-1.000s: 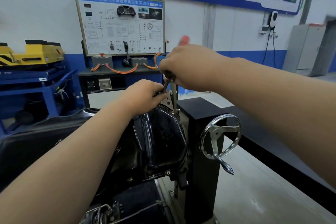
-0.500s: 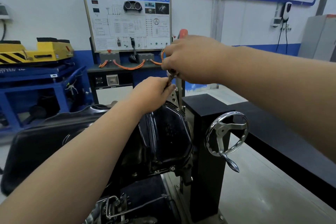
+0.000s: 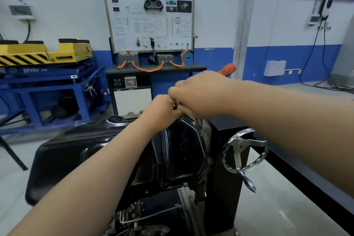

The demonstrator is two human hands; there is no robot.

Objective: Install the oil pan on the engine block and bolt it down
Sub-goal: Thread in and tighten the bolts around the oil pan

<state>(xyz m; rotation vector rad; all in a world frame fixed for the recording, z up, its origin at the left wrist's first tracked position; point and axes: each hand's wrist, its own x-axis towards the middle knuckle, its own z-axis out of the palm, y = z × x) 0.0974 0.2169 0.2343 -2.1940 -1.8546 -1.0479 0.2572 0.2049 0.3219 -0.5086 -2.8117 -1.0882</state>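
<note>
The black oil pan (image 3: 178,151) stands upright against the engine block on a stand, with bolts showing along its rim. My right hand (image 3: 201,96) is closed around a ratchet wrench whose red handle (image 3: 227,69) sticks out behind the knuckles. My left hand (image 3: 162,109) pinches the wrench's head (image 3: 175,105) at the pan's top edge. The bolt under the tool is hidden by my fingers. The engine's lower parts (image 3: 138,216) show beneath the pan.
A chrome handwheel (image 3: 243,151) sticks out from the black stand column (image 3: 226,188) to the right. A black drip tray (image 3: 63,159) lies left. Behind are a training panel on a cabinet (image 3: 149,19) and a yellow lift on a blue frame (image 3: 44,55).
The right hand has swung the wrench so its red handle now points right behind the hand instead of upward. Both hands sit closer together, and the view has shifted.
</note>
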